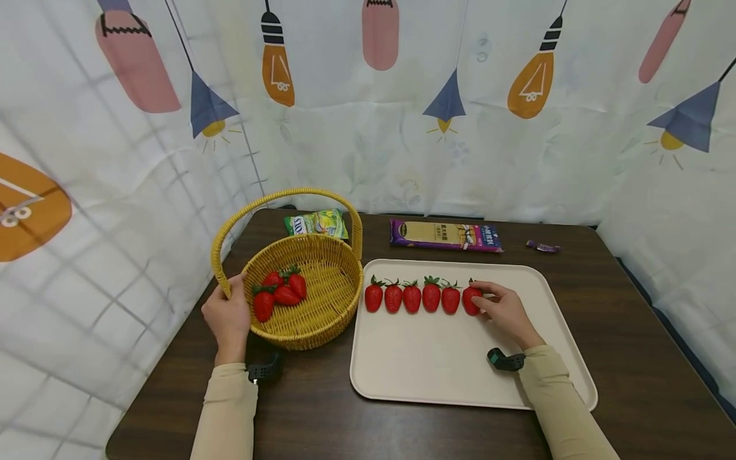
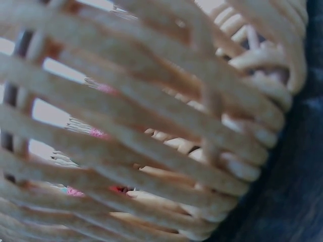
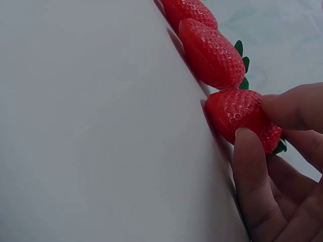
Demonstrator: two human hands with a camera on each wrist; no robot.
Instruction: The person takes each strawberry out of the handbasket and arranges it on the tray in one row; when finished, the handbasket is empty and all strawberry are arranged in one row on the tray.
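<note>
At the left, my left hand point(image 1: 228, 317) grips the yellow wicker basket point(image 1: 322, 281) where its tall handle meets the rim. Several red strawberries point(image 1: 285, 295) with green leaves lie inside, toward the basket's left. The left wrist view is filled by the woven basket wall point(image 2: 151, 108). My right hand point(image 1: 508, 314) pinches a strawberry point(image 3: 234, 108) between thumb and fingers, low over the cream tray point(image 1: 420, 370). That fruit stands at the right end of a row of strawberries point(image 1: 411, 298), all leaves-up, along the tray's far side.
Behind the basket lies a green snack packet point(image 1: 316, 223). A long purple package point(image 1: 445, 235) lies beyond the tray, with a small purple wrapped piece point(image 1: 543, 246) to its right. A patterned curtain point(image 1: 368, 147) hangs behind the dark wooden table point(image 1: 322, 409).
</note>
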